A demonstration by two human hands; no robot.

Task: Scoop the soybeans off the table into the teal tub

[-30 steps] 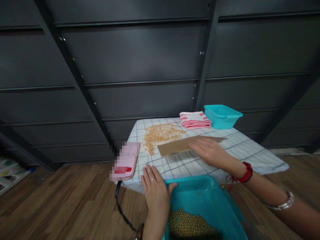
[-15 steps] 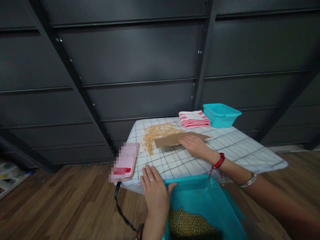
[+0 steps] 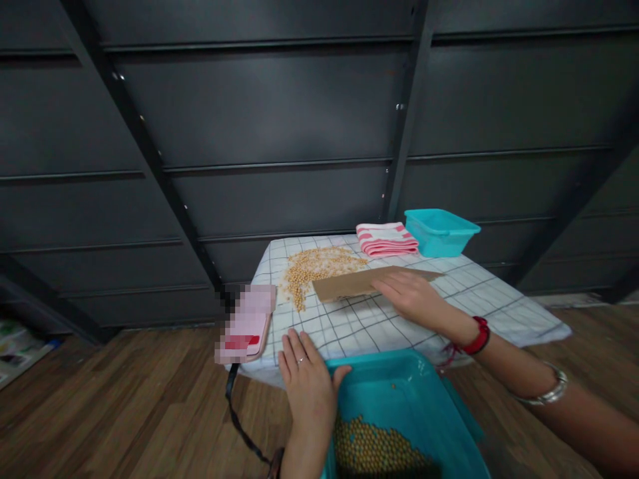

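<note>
A strip of brown cardboard (image 3: pixel 349 283) lies on a small table covered by a white checked cloth (image 3: pixel 494 293). My right hand (image 3: pixel 412 296) rests on its right part, fingers curled over it. A scatter of yellow beans (image 3: pixel 314 265) lies just beyond the cardboard's left end. My left hand (image 3: pixel 307 379) grips the near left rim of a teal tub (image 3: pixel 414 392) held at the table's front edge, thumb inside. The tub holds several beans (image 3: pixel 374 449) at its low end.
A folded pink-and-white striped towel (image 3: pixel 387 239) and a smaller teal tub (image 3: pixel 439 231) sit at the table's far right. A pink phone (image 3: pixel 247 322) with a black strap lies on the front left corner. A dark metal wall stands behind; wood floor surrounds the table.
My right hand drew the cardboard back to the right and toward me after pushing it left against the beans. My left hand and the tub stayed put.
</note>
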